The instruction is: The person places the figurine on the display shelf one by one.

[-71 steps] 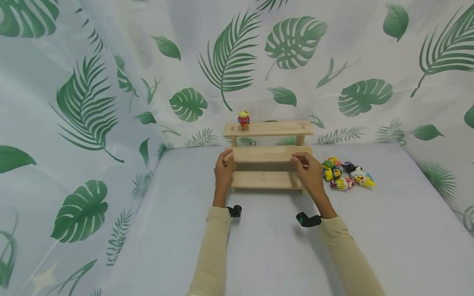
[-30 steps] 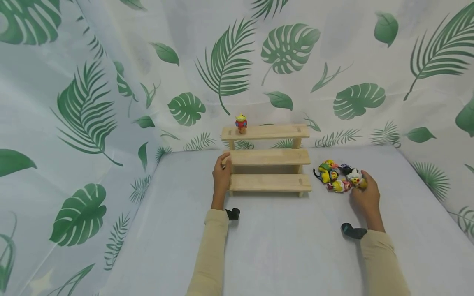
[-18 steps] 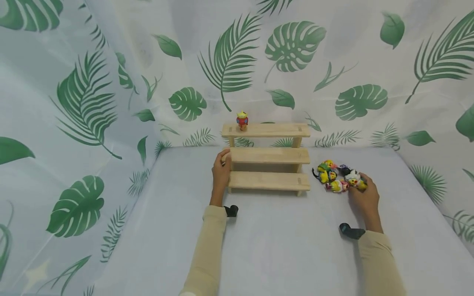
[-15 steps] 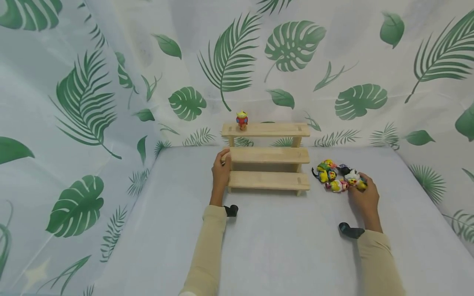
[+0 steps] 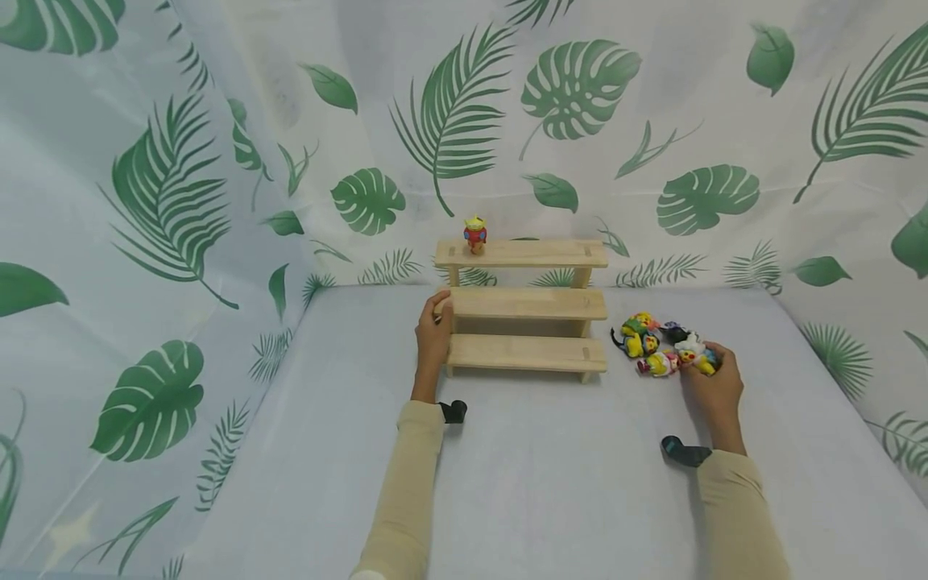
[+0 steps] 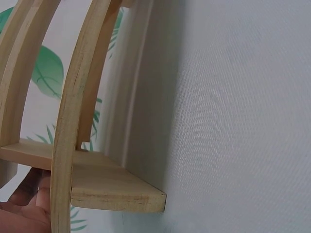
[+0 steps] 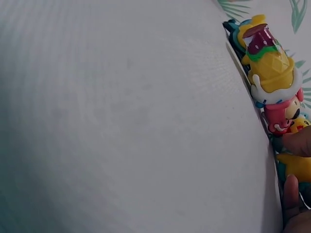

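A three-tier wooden shelf (image 5: 522, 304) stands at the back of the table. My left hand (image 5: 432, 338) grips the left end of its middle tier; the left wrist view shows that hand (image 6: 29, 211) against the wooden side board (image 6: 68, 126). Right of the shelf lies a pile of small coloured figurines (image 5: 656, 362). My right hand (image 5: 718, 395) is at the pile's right edge, its fingers round a yellow and dark figurine (image 5: 706, 362). In the right wrist view, thumb and fingers of the hand (image 7: 297, 223) pinch a yellow and teal figurine (image 7: 295, 167), partly cut off.
A red figurine with a yellow-green head (image 5: 475, 234) stands upright on the left of the top tier. A white cloth (image 5: 558, 475) covers the table. Leaf-patterned sheeting (image 5: 464, 97) hangs behind and at the left.
My right hand has left the shelf's right side and moved right to the pile, where its fingers closed on a figurine. My left hand has stayed on the shelf.
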The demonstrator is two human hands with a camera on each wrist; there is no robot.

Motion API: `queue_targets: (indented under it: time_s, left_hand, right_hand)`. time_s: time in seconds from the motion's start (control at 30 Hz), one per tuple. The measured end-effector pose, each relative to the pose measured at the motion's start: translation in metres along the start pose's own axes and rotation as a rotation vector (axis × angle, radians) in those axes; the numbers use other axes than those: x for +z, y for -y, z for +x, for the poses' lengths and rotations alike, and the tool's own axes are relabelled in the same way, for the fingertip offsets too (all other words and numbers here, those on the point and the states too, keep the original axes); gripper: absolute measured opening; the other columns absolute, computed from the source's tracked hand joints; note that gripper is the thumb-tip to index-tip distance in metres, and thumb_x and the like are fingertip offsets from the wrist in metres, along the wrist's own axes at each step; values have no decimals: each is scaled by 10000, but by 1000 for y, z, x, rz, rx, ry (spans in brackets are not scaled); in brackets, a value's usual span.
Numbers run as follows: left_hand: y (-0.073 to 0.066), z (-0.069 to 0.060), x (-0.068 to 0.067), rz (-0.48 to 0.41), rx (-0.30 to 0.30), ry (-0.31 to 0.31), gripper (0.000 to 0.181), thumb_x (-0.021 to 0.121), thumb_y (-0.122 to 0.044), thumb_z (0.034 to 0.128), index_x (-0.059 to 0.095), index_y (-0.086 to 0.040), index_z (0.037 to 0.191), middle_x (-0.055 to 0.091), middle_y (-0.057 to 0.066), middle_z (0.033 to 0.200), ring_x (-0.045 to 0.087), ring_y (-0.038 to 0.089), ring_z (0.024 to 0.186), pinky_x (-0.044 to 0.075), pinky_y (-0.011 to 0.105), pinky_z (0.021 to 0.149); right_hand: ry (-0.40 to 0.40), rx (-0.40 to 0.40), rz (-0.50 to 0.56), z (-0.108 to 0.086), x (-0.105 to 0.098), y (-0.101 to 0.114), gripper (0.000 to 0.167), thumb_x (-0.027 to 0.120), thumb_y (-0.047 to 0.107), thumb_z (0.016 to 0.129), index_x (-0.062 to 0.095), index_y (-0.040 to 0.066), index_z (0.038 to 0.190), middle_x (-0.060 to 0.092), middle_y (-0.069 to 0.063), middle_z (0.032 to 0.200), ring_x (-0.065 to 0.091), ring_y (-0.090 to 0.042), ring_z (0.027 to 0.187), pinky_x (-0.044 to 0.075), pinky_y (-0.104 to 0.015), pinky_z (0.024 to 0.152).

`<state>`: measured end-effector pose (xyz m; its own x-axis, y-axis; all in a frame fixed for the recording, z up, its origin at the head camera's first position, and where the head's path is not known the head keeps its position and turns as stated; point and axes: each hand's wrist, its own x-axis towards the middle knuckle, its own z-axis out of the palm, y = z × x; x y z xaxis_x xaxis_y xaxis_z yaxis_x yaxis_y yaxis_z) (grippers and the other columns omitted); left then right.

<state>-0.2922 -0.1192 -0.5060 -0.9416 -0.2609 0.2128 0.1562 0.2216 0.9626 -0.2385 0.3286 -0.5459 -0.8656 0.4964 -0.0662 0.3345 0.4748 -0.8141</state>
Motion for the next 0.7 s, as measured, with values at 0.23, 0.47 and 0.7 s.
queue_targets:
  time_s: [0.23, 0.47, 0.7]
  left_hand:
    - [1, 1, 1, 4, -8, -11, 326, 524, -366, 1010, 607, -243, 1301, 602, 21, 1363, 635, 254, 1060, 518, 430, 906]
    - [3, 0, 1, 5, -6, -4, 334, 513, -372, 1014, 599, -238, 1307, 596, 25, 1368, 630, 260, 1066, 514, 434, 919]
    - [2, 1, 1, 5, -1, -5, 338, 510, -377, 1015, 598, -234, 1307, 602, 26, 1359, 627, 249, 1049, 509, 420, 935]
  right_hand:
    - [-13, -6, 6, 3, 2, -5, 620, 544, 156, 966, 261, 33, 1504, 314, -220, 1556, 312, -380, 1436, 262, -493, 1172]
    - [-77, 20, 33, -4, 2, -5, 656, 611, 221, 934, 272, 48, 1469, 343, -225, 1529, 356, -386, 1403, 306, -501, 1145]
    - [-143, 92, 118, -5, 0, -7, 694, 610, 373, 916, 246, 126, 1454, 354, -171, 1517, 395, -294, 1362, 347, -416, 1121]
